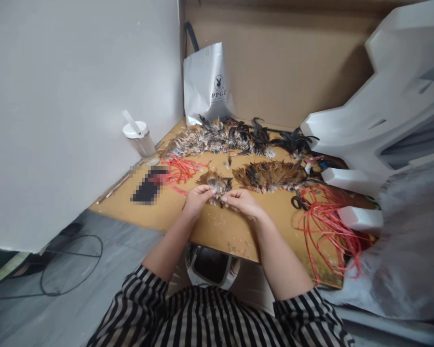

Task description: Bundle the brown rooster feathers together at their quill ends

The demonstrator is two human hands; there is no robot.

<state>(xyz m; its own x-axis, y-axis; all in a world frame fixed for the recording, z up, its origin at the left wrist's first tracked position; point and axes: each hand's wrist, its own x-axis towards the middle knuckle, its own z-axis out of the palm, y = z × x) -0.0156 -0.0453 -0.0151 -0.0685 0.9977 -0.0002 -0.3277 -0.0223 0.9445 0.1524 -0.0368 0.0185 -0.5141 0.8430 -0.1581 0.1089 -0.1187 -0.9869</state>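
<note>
My left hand (198, 198) and my right hand (244, 201) face each other near the front middle of the table, thumbs and forefingers pinched. Between them is a small bunch of brown and black feathers (217, 180), pale and fluffy at the base. Both hands pinch this bunch at its near end; the exact grip of each fingertip is too small to make out. Just beyond my right hand lies a row of brown feathers (269, 176). A longer heap of mottled feathers (217, 137) stretches along the back of the table.
Red plastic strips (183, 168) lie left of the hands, beside a blurred dark object (148, 188). More red strips (325, 221) hang over the right edge near black scissors (299, 201). A lidded cup (141, 140), a silver bag (204, 82) and white foam pieces (358, 120) border the table (220, 231).
</note>
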